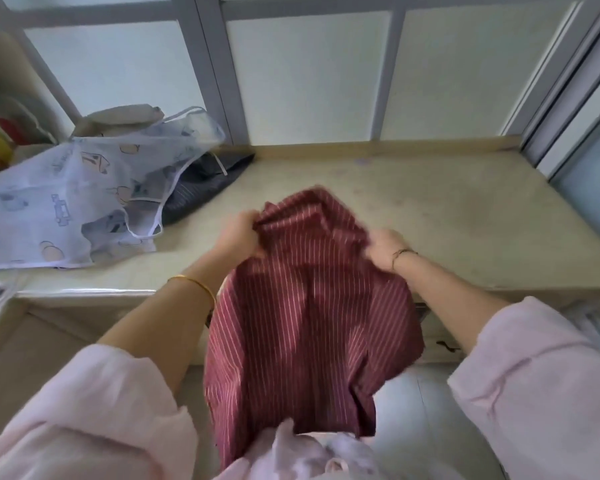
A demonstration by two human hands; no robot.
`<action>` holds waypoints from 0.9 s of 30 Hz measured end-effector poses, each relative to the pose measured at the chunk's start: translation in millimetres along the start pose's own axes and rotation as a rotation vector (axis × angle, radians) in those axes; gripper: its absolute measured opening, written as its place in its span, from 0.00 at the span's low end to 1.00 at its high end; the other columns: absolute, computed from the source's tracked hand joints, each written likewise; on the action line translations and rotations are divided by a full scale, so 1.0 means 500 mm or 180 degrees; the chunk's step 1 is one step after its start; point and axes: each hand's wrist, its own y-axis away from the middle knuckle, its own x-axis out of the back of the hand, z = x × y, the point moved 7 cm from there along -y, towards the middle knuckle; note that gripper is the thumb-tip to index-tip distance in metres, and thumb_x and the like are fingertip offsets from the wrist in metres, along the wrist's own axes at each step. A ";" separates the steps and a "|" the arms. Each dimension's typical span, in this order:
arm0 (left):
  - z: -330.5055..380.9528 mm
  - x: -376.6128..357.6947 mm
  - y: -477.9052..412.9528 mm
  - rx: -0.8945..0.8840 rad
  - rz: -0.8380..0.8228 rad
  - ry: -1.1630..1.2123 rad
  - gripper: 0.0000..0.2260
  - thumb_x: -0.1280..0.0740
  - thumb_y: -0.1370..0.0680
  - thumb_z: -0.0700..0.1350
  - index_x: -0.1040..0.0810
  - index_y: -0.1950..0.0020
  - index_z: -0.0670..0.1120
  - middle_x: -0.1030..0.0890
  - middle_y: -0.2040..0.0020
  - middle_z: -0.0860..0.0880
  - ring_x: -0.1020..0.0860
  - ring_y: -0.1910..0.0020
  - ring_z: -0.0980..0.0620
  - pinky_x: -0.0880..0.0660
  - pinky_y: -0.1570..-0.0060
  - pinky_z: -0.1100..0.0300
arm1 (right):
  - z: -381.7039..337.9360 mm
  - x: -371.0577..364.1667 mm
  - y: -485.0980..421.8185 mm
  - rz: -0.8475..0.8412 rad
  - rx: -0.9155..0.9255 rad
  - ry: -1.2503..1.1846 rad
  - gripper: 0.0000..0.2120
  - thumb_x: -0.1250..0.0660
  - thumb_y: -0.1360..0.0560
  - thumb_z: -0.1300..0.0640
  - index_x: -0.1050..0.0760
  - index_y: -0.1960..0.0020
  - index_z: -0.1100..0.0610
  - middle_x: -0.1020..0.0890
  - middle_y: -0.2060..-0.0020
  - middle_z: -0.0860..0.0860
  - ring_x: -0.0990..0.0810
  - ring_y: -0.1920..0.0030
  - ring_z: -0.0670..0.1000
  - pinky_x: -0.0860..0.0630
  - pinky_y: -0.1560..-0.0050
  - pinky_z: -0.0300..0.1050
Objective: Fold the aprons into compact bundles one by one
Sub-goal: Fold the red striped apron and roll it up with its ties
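— Soft, even daylight through the frosted window panes [309, 74] straight ahead; bright, no harsh glare.
— Shadows?
— Faint only, deepest in the folds of the red striped apron [305, 306].
— Sharpness?
— Motion blur on the apron's top edge and around both hands; soft overall, compressed-looking.
— Edges?
— Strong wide-angle bending of the window frames; pink sleeves [84, 420] stretched and out of focus.

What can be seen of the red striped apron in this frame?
The red striped apron looks like thin woven cloth, dark red with fine pale stripes. It is unfolded and creased, hanging from the ledge edge down toward the person's body. The left hand and right hand each grip bunched fabric at its upper corners. Its ties are not visible.
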 end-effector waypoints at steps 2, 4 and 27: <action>-0.056 -0.095 0.049 0.0984 -0.1971 -0.0429 0.19 0.38 0.20 0.45 0.28 0.34 0.34 0.23 0.41 0.37 0.20 0.54 0.44 0.21 0.51 0.57 | 0.034 -0.112 0.075 -0.2696 -0.0611 0.0315 0.08 0.38 0.24 0.69 0.25 0.46 0.64 0.17 0.58 0.57 0.18 0.55 0.55 0.19 0.53 0.48; -0.105 -0.114 0.093 0.1689 -0.2941 -0.0519 0.19 0.38 0.20 0.36 0.33 0.30 0.33 0.29 0.34 0.35 0.18 0.56 0.44 0.19 0.64 0.59 | 0.042 -0.111 0.098 -0.3410 -0.0726 0.0060 0.10 0.38 0.23 0.69 0.26 0.43 0.62 0.19 0.50 0.58 0.20 0.48 0.58 0.21 0.46 0.55; 0.197 -0.076 -0.493 -0.0702 -0.0295 -0.1484 0.29 0.37 0.20 0.48 0.47 0.23 0.46 0.59 0.22 0.40 0.57 0.23 0.41 0.45 0.27 0.44 | 0.305 0.189 -0.219 0.1686 -0.2920 -0.0839 0.25 0.40 0.23 0.61 0.41 0.28 0.60 0.32 0.34 0.65 0.29 0.36 0.65 0.32 0.36 0.59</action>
